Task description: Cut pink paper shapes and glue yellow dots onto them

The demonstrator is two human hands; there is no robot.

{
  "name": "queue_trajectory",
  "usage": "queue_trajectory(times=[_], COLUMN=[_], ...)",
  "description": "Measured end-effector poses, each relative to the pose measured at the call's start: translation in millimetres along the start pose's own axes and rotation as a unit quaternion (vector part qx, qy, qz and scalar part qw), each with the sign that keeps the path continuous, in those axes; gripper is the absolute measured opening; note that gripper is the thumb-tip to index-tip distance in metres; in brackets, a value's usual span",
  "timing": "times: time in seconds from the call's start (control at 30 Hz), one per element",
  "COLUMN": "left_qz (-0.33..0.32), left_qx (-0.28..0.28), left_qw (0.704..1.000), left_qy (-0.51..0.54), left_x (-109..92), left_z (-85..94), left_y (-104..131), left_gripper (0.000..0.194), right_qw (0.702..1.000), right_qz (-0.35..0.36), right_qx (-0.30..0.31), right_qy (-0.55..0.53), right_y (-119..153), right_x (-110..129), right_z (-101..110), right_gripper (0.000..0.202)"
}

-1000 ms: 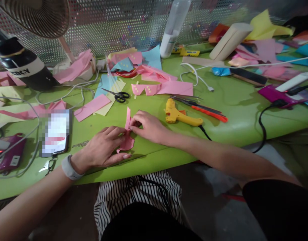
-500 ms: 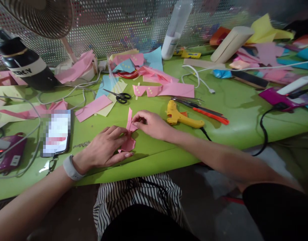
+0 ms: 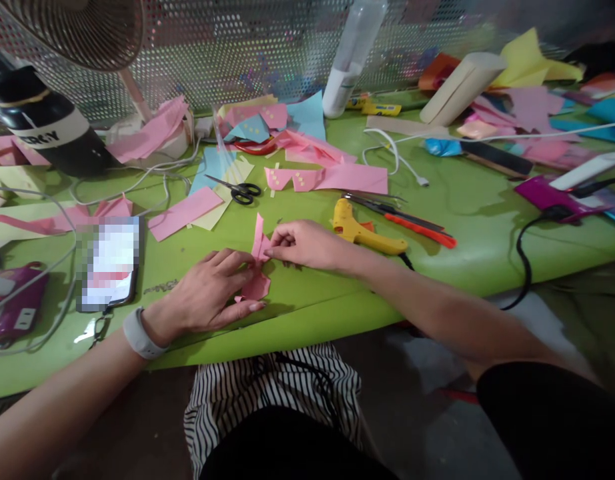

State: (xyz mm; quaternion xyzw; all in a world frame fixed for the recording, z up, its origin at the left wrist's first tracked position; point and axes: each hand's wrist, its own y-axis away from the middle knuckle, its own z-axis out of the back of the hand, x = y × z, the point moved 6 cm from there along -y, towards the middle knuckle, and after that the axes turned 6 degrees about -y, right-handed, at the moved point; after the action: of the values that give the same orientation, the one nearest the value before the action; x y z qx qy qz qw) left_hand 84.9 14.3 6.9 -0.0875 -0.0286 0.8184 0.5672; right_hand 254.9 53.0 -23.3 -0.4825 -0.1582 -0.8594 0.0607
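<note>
My right fingers (image 3: 281,253) pinch the side edge of a small, creased pink paper piece (image 3: 256,288), while my left fingers (image 3: 239,260) lie loosely bent across it, pressing it onto the smooth green tabletop (image 3: 307,312) without closing on it. It sits between my two sets of fingers, and the left ones hide part of its middle. The paper is matte and thin: a wider, angular part shows near my left thumb, and a narrow folded strip rises past my fingertips. Its long axis runs away from my body, the slim end pointing outward. Just beyond my right fingers lies a yellow plastic glue gun (image 3: 365,233); beyond my left fingers are black-handled scissors (image 3: 245,193) and a flat pink rectangle (image 3: 185,213). Straight ahead, farther out, rests a pink cutout with yellow dots (image 3: 295,179). Well left of my left fingers lies a phone (image 3: 125,277); far off to the right leans a pale, rigid tube (image 3: 460,90).
</note>
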Motion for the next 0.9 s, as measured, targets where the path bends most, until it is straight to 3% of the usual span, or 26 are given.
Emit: queue_trajectory(times=[0.1, 0.27, 0.47, 0.6, 0.73, 0.9], left_qz=[-0.002, -0.043, -0.057, -0.055, -0.048, -0.051], left_qx=[-0.002, -0.01, -0.021, -0.018, -0.019, -0.02], left_qw=[1.0, 0.999, 0.997, 0.997, 0.997, 0.997], left_qy=[0.003, 0.03, 0.045, 0.048, 0.056, 0.058], left_x=[-1, -1, 3, 3, 4, 4], left_z=[1.1, 0.1, -1.0, -0.2, -1.6, -2.9], left_y=[0, 0, -1, -2, -1, 0], left_gripper=[0.048, 0.042, 0.039, 0.038, 0.04, 0.043], right_qw=[0.998, 0.991, 0.966, 0.942, 0.932, 0.933], right_qz=[-0.037, -0.095, -0.114, -0.13, -0.126, -0.13], right_qx=[0.024, 0.081, 0.213, 0.267, 0.297, 0.288], right_qy=[-0.048, -0.038, 0.089, 0.153, 0.163, 0.173], right_y=[-3, -15, -38, -49, -55, -59], right_x=[-5, -5, 8, 16, 18, 17], right_z=[1, 3, 8, 9, 7, 7], right_gripper=[0.016, 0.019, 0.03, 0.032, 0.039, 0.039])
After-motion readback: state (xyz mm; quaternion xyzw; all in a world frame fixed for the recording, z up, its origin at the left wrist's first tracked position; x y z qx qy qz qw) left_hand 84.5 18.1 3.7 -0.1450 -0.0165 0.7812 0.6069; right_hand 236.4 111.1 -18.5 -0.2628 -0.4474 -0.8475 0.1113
